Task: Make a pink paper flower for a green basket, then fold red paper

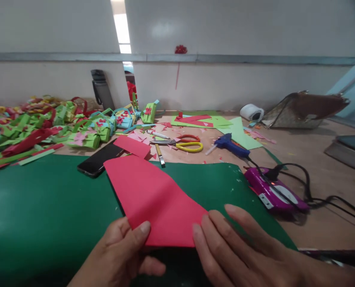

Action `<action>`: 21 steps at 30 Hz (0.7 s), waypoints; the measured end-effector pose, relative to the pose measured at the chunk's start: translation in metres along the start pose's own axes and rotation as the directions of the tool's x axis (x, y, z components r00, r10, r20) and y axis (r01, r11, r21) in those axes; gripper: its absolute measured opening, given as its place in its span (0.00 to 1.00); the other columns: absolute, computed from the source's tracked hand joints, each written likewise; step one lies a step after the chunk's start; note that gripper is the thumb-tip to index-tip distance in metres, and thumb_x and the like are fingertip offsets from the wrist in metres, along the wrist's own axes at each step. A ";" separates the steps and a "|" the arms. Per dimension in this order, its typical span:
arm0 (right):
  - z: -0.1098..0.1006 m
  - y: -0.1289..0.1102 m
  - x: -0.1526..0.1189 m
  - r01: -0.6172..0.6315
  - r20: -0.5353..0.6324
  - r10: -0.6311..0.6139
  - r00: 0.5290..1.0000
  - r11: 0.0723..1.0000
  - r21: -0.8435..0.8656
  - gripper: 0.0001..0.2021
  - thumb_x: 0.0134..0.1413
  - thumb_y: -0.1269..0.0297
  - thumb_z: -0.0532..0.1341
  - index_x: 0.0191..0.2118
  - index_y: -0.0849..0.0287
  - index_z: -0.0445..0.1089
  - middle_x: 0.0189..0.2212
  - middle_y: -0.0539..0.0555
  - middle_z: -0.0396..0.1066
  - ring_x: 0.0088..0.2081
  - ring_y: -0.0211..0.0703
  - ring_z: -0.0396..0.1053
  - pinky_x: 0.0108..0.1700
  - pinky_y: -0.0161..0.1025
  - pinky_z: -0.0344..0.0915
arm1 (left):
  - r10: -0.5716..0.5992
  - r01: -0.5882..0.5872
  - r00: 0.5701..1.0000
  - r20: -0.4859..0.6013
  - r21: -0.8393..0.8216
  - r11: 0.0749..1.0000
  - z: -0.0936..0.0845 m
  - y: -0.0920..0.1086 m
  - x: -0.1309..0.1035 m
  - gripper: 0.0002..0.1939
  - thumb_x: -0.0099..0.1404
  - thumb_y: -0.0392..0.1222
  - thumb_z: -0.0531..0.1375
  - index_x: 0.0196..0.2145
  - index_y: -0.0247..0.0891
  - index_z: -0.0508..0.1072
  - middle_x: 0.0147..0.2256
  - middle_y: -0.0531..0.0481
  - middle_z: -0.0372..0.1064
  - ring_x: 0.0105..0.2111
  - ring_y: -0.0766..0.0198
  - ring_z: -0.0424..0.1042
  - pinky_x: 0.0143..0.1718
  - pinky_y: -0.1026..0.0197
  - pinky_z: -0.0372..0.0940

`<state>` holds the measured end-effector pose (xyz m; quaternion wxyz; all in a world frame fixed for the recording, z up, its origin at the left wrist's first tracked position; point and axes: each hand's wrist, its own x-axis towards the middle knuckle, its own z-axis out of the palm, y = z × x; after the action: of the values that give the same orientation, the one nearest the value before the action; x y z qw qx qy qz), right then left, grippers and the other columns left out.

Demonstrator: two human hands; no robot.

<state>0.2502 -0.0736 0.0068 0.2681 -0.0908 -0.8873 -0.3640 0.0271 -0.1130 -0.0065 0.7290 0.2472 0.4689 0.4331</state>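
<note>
Green mat (46, 199) underneath. Red sheet (153, 195) between left hand (120, 249), pinching near-left corner, and right hand (234, 251), fingers against right edge, grip unclear. Apparently aligning sheet; next move seems to call for steady left pinch.

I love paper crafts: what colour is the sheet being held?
The paper sheet is pinkish red, best seen in the head view.
</note>
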 end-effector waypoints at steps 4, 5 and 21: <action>-0.002 0.012 -0.005 -0.027 0.020 0.024 1.000 0.985 0.171 0.17 0.60 0.73 0.48 0.37 0.58 0.74 0.36 0.54 0.76 0.43 0.48 0.71 0.61 0.53 0.49 | 0.065 -0.065 0.997 0.039 0.000 0.998 -0.002 0.002 0.001 0.13 0.62 0.45 0.63 0.40 0.33 0.72 0.36 0.42 0.76 0.31 0.60 0.76 0.26 0.66 0.70; -0.002 0.017 -0.006 -0.062 0.041 0.054 0.998 0.970 0.237 0.17 0.61 0.72 0.47 0.39 0.59 0.74 0.38 0.55 0.76 0.45 0.48 0.70 0.62 0.53 0.48 | 0.071 -0.073 0.996 0.059 0.018 0.997 -0.004 0.003 0.001 0.14 0.62 0.45 0.63 0.41 0.32 0.72 0.35 0.42 0.76 0.30 0.60 0.77 0.26 0.66 0.70; 0.013 0.031 0.010 -0.228 0.083 0.220 0.972 0.787 0.574 0.09 0.62 0.71 0.54 0.38 0.61 0.71 0.47 0.63 0.72 0.58 0.49 0.60 0.52 0.49 0.67 | 0.197 -0.226 0.966 0.166 0.177 0.958 -0.006 -0.001 -0.005 0.17 0.65 0.46 0.59 0.49 0.37 0.69 0.36 0.46 0.74 0.32 0.61 0.74 0.33 0.60 0.71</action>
<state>0.2477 -0.0426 0.0229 0.3190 -0.1116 -0.9402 -0.0419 0.0209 -0.1184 -0.0080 0.6832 0.3974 0.4249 0.4413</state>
